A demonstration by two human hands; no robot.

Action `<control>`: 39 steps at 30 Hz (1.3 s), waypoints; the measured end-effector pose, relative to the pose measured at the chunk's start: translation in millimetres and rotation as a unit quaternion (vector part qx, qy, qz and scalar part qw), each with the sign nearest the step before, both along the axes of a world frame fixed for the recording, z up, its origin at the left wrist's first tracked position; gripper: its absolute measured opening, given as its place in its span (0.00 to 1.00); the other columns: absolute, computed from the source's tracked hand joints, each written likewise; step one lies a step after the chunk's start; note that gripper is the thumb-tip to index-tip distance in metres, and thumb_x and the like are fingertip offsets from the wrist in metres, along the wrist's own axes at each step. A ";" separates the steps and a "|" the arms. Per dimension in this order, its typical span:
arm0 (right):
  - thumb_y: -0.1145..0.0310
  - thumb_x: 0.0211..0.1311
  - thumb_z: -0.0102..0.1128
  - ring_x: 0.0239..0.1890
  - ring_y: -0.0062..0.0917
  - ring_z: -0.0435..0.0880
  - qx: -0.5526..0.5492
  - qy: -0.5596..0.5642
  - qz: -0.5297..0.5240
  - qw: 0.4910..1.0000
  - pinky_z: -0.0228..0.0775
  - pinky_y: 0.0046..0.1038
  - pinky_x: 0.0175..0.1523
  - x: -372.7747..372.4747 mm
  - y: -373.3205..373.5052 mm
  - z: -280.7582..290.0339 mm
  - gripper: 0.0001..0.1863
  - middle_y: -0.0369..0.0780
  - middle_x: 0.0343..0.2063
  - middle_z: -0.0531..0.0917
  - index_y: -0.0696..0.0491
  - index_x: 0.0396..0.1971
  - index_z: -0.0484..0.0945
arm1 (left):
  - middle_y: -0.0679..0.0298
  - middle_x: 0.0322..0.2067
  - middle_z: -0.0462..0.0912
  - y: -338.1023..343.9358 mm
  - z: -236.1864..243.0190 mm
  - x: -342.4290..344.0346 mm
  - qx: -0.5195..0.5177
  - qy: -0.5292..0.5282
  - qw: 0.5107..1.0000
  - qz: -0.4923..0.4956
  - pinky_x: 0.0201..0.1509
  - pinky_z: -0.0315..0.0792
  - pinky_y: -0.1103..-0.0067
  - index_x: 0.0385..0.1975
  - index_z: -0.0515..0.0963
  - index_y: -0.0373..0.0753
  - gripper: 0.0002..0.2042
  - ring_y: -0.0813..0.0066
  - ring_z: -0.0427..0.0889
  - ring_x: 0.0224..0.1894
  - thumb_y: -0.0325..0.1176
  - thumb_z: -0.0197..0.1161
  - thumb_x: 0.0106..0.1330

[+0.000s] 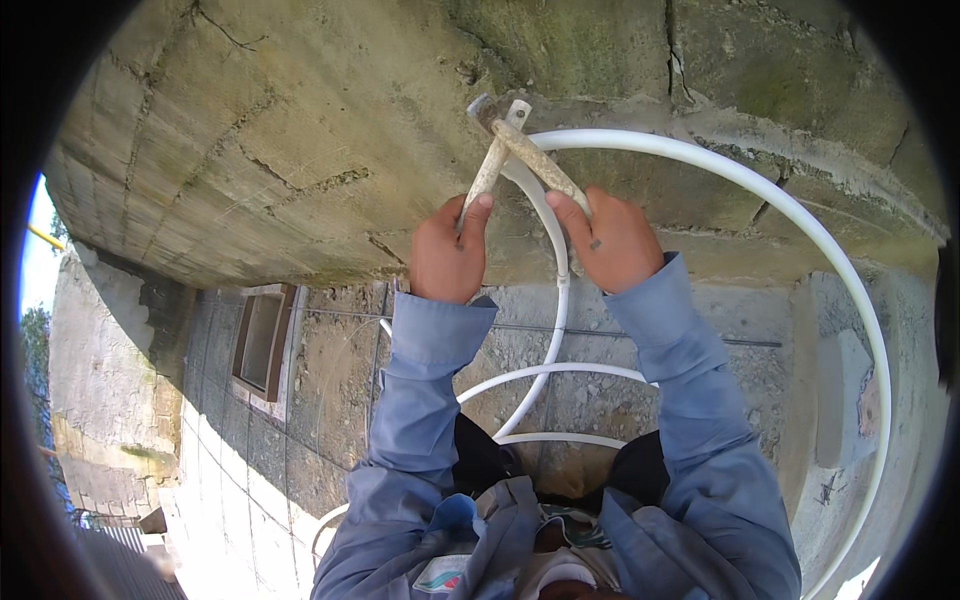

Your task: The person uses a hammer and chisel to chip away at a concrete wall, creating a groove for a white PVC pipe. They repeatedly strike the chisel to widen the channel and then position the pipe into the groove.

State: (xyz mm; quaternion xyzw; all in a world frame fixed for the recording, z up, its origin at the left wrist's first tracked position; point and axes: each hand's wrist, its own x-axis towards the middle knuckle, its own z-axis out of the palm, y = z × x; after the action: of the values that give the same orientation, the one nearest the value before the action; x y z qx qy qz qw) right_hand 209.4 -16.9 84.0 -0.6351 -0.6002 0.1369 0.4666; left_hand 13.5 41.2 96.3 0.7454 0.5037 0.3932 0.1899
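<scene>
My left hand [450,255] grips a pale, scuffed bar [487,170] with a hole near its top end. My right hand [615,235] is closed on the worn, pale handle [555,172] of a hammer-like tool with a metal head [479,108]. The bar and the handle cross near their upper ends, against the weathered concrete wall [300,120]. A white flexible pipe [700,152] runs from behind the crossing, one length arching right and another curving down between my hands. What lies directly behind the crossed tools is partly hidden.
Below the wall, rubble and dirt [340,360] lie under thin rebar [740,342] and more loops of white pipe [545,368]. A framed rectangular recess [262,342] is at left, beside a rough concrete block [105,380]. A concrete ledge [840,400] is at right.
</scene>
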 end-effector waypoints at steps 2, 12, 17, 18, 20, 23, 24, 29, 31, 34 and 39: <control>0.45 0.74 0.53 0.16 0.39 0.75 0.019 0.007 0.011 1.000 0.64 0.37 0.25 -1.0 -2.5 -0.4 0.30 0.49 0.14 0.75 0.63 0.36 0.80 | 0.64 0.15 0.68 1.2 -2.0 -1.6 -0.013 -0.065 0.998 -0.010 0.25 0.64 0.72 0.42 0.82 0.27 0.25 0.79 0.66 0.22 0.50 0.58 0.75; 0.43 0.75 0.52 0.13 0.18 0.66 0.048 0.220 0.055 0.973 0.57 0.26 0.20 -9.6 -28.6 34.6 0.31 0.36 0.10 0.67 0.59 0.25 0.75 | 0.77 0.17 0.64 7.9 -40.9 -33.1 -0.108 -0.187 0.976 -0.024 0.22 0.52 0.82 0.45 0.82 0.28 0.22 0.89 0.58 0.20 0.47 0.57 0.78; 0.42 0.75 0.51 0.14 0.12 0.64 0.030 0.425 0.065 0.903 0.55 0.22 0.20 -24.5 -50.4 65.5 0.30 0.31 0.12 0.67 0.57 0.28 0.74 | 0.74 0.18 0.66 16.1 -44.3 -23.5 -0.017 -0.197 0.979 -0.039 0.23 0.57 0.81 0.48 0.82 0.30 0.21 0.87 0.62 0.21 0.47 0.57 0.77; 0.42 0.75 0.51 0.14 0.11 0.64 0.037 0.448 0.068 0.891 0.55 0.21 0.20 -26.8 -53.6 67.2 0.30 0.31 0.12 0.68 0.57 0.29 0.74 | 0.68 0.19 0.71 16.1 -43.1 -20.3 0.001 -0.151 0.988 -0.023 0.24 0.61 0.78 0.47 0.83 0.32 0.20 0.81 0.67 0.21 0.46 0.59 0.76; 0.45 0.75 0.53 0.15 0.10 0.65 0.058 0.438 0.075 0.894 0.56 0.20 0.21 -34.6 -58.4 65.8 0.27 0.30 0.13 0.69 0.58 0.32 0.76 | 0.56 0.22 0.81 14.9 -38.5 -14.8 0.037 -0.056 0.998 0.009 0.25 0.69 0.71 0.46 0.84 0.37 0.17 0.69 0.77 0.20 0.46 0.61 0.74; 0.53 0.75 0.55 0.17 0.09 0.67 0.057 0.358 0.091 0.928 0.58 0.18 0.23 -33.9 -62.5 67.3 0.21 0.30 0.15 0.72 0.60 0.38 0.78 | 0.47 0.26 0.83 19.6 -45.8 -11.6 0.121 0.020 0.991 0.062 0.27 0.73 0.62 0.47 0.83 0.41 0.17 0.50 0.83 0.25 0.47 0.62 0.72; 0.56 0.74 0.56 0.18 0.09 0.68 0.050 0.318 0.098 0.942 0.59 0.18 0.24 -31.3 -63.5 68.4 0.19 0.30 0.16 0.73 0.61 0.41 0.78 | 0.47 0.24 0.82 18.1 -46.0 -9.3 0.135 0.025 0.989 0.061 0.27 0.73 0.63 0.47 0.83 0.40 0.17 0.51 0.82 0.23 0.48 0.62 0.72; 0.59 0.76 0.55 0.21 0.11 0.69 0.062 0.286 0.064 0.954 0.61 0.17 0.27 -46.1 -67.4 41.1 0.15 0.32 0.21 0.74 0.58 0.45 0.77 | 0.49 0.17 0.76 8.5 -30.8 1.1 0.093 0.004 0.994 0.057 0.25 0.70 0.65 0.45 0.83 0.36 0.20 0.51 0.79 0.20 0.50 0.60 0.73; 0.57 0.76 0.55 0.21 0.10 0.69 0.088 0.307 0.060 0.946 0.60 0.17 0.26 -52.2 -68.3 27.3 0.19 0.31 0.21 0.75 0.60 0.48 0.79 | 0.49 0.16 0.75 10.7 -13.3 -6.3 0.047 0.015 0.998 0.045 0.25 0.69 0.65 0.43 0.83 0.35 0.21 0.52 0.77 0.19 0.51 0.59 0.74; 0.54 0.77 0.53 0.21 0.10 0.68 0.055 0.363 0.105 0.924 0.60 0.18 0.26 -53.6 -70.5 19.9 0.21 0.31 0.20 0.74 0.60 0.48 0.78 | 0.50 0.14 0.73 15.1 7.6 -17.7 0.021 0.026 0.999 0.041 0.24 0.67 0.64 0.39 0.83 0.34 0.23 0.53 0.75 0.17 0.52 0.59 0.73; 0.55 0.78 0.51 0.21 0.11 0.68 -0.049 0.353 0.034 0.934 0.60 0.23 0.26 -94.4 -76.0 -23.7 0.19 0.31 0.18 0.73 0.60 0.45 0.76 | 0.51 0.14 0.72 31.4 28.8 -32.5 0.005 0.076 0.997 0.007 0.26 0.67 0.64 0.36 0.83 0.32 0.26 0.55 0.72 0.17 0.54 0.59 0.73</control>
State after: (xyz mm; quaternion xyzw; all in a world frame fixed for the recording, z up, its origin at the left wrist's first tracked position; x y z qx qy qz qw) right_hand 114.9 -92.9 60.3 -0.5474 -0.4106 0.3970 0.6117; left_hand -19.1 72.6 125.1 0.7709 0.5195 0.3391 0.1445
